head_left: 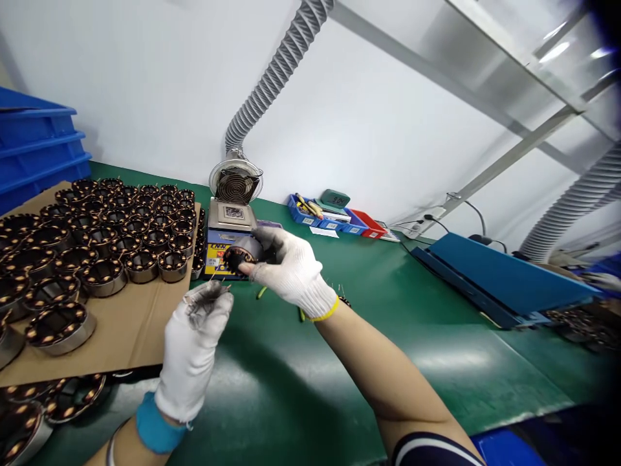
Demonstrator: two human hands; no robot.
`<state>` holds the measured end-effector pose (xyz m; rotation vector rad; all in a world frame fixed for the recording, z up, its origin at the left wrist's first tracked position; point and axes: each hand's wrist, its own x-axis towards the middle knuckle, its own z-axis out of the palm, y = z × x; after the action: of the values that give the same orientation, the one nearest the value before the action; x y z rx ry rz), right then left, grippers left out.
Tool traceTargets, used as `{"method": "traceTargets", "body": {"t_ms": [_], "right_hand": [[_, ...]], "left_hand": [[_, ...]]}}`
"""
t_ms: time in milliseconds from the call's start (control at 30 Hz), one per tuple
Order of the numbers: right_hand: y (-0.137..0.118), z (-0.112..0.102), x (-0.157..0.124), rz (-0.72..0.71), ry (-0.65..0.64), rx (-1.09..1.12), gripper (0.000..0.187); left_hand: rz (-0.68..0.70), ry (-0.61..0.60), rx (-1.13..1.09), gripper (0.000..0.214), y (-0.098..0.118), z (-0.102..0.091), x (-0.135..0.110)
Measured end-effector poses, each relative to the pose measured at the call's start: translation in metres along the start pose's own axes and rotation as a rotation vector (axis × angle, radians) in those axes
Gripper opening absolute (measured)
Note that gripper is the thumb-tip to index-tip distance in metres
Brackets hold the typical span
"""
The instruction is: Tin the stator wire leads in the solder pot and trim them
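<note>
In front of the scale, my right hand (291,265), in a white glove with dark fingertips, grips a motor stator (237,257) with copper windings and a metal ring. The stator is tilted, and the fingers cover part of its ring. My left hand (196,343), gloved too, is below and left of it with the fingers pinched together. Thin wire-like ends show at the left fingertips; what they hold is too small to make out. Beyond the stator stands a yellow and blue device (218,252) with a metal top plate (233,213).
Many stators (101,278) stand in rows on a cardboard sheet (130,323) at left, with more below it. Blue crates (39,142) are stacked behind. A round fan (236,184) hangs on a grey hose (276,71). Small bins (305,213) and a blue panel (504,272) stand right.
</note>
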<state>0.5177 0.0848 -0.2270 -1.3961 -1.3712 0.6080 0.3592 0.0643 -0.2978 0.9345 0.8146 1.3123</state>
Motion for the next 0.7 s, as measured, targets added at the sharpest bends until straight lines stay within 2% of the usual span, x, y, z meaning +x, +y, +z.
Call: {"method": "traceTargets", "body": {"t_ms": [100, 200, 300, 400, 533, 700], "right_hand": [[0.002, -0.010, 0.035, -0.061, 0.101, -0.227, 0.060], [0.003, -0.021, 0.083, -0.128, 0.167, -0.549, 0.059], [0.003, -0.024, 0.127, -0.164, 0.168, -0.850, 0.053], [0.006, -0.018, 0.158, -0.169, 0.131, -1.057, 0.045], [0.016, -0.003, 0.177, -0.156, 0.046, -1.188, 0.040], [0.027, 0.009, 0.181, -0.125, -0.042, -1.292, 0.037]], "left_hand": [[-0.099, -0.032, 0.065, 0.066, 0.001, 0.007, -0.001], [-0.186, -0.119, 0.170, 0.069, -0.005, 0.010, -0.004], [-0.229, -0.253, 0.259, 0.063, -0.014, 0.009, -0.010], [-0.223, -0.321, 0.355, 0.059, -0.021, 0.008, -0.014], [-0.222, -0.363, 0.405, 0.055, -0.024, 0.010, -0.017], [-0.235, -0.373, 0.438, 0.056, -0.021, 0.010, -0.019]]}}
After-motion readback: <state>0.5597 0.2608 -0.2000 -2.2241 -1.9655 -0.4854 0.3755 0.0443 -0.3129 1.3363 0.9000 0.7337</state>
